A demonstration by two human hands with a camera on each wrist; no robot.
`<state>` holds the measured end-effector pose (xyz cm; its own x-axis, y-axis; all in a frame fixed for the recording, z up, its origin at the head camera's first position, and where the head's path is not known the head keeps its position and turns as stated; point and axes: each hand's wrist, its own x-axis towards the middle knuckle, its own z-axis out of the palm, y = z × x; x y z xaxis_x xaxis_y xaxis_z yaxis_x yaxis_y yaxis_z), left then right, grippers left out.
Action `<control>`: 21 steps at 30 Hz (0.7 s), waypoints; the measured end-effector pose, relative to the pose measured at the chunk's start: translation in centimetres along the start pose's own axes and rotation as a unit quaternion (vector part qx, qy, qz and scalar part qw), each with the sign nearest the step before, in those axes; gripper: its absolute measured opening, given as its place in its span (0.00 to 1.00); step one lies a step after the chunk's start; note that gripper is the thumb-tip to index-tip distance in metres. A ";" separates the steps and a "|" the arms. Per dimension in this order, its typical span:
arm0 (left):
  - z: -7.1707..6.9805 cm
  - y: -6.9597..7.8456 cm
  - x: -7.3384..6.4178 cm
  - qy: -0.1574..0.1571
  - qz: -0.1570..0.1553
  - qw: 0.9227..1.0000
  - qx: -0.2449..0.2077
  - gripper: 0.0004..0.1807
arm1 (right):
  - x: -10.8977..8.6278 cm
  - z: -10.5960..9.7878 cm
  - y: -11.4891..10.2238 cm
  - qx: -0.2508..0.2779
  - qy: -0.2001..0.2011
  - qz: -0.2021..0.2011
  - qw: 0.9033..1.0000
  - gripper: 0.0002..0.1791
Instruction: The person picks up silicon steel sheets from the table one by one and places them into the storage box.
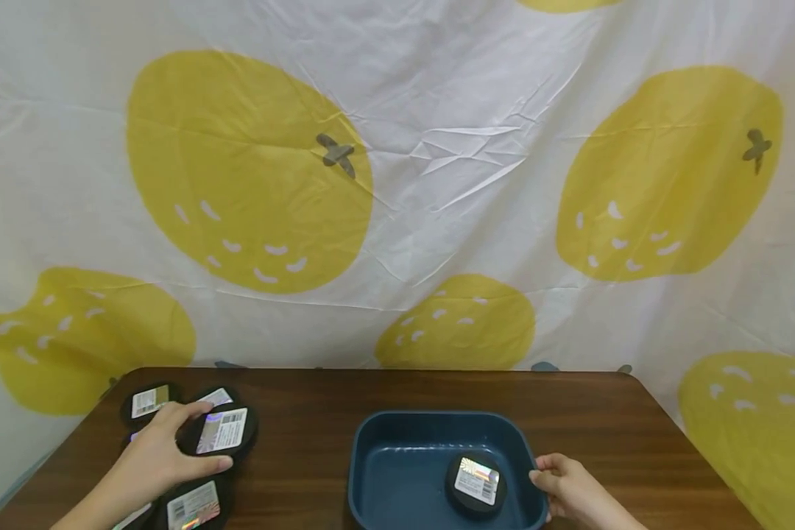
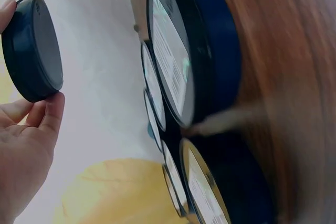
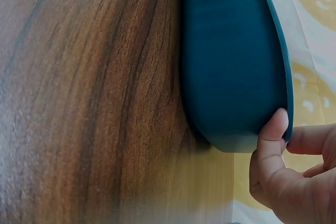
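Observation:
In the head view my left hand (image 1: 147, 458) grips a flat round black container (image 1: 224, 434) with a white and silver label, thumb on one side and fingers on the other. The left wrist view has this container (image 2: 32, 51) held up above the others, its smooth dark face turned to the camera. On the right, my right hand (image 1: 570, 487) pinches the rim of a dark blue rectangular tub (image 1: 400, 482) at its right side, the thumb (image 3: 275, 124) against the outer wall. One similar labelled container (image 1: 475, 484) lies inside the tub, towards its right.
Several more round labelled containers, among them one at the back (image 1: 147, 402) and one in front (image 1: 193, 506), cluster at the table's left. The brown wooden table (image 1: 298, 442) ends at a white curtain (image 1: 464, 221) printed with yellow lemons.

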<state>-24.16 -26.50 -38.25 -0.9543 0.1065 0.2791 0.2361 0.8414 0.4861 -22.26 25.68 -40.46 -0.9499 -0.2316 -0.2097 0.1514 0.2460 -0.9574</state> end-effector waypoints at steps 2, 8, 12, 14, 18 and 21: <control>0.3 0.5 0.0 0.007 0.011 1.000 -0.006 0.46 | 0.0 0.0 0.0 0.000 0.000 0.000 1.000 0.20; 0.9 1.7 0.0 -0.002 0.024 0.999 -0.028 0.45 | 0.0 0.0 0.0 -0.001 -0.002 -0.002 1.000 0.20; 1.1 2.3 0.0 -0.033 0.013 0.998 -0.043 0.46 | 0.0 -0.1 0.0 0.004 -0.011 0.002 1.000 0.19; 1.3 2.6 0.0 -0.039 0.009 0.998 -0.043 0.46 | 0.0 -0.2 0.1 0.009 -0.020 0.006 1.000 0.18; 1.7 3.5 0.3 -0.029 0.018 0.998 -0.043 0.47 | -0.1 -0.4 0.1 0.014 -0.036 0.008 0.999 0.15; 2.0 4.2 0.7 -0.015 0.035 0.998 -0.050 0.48 | 0.0 -0.5 0.1 0.016 -0.038 0.006 0.999 0.15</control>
<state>-24.26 -21.82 -37.70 -0.9396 0.1794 0.2914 0.3175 0.7747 0.5469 -22.34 26.15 -40.46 -0.9244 -0.3001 -0.2352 0.1729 0.2199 -0.9601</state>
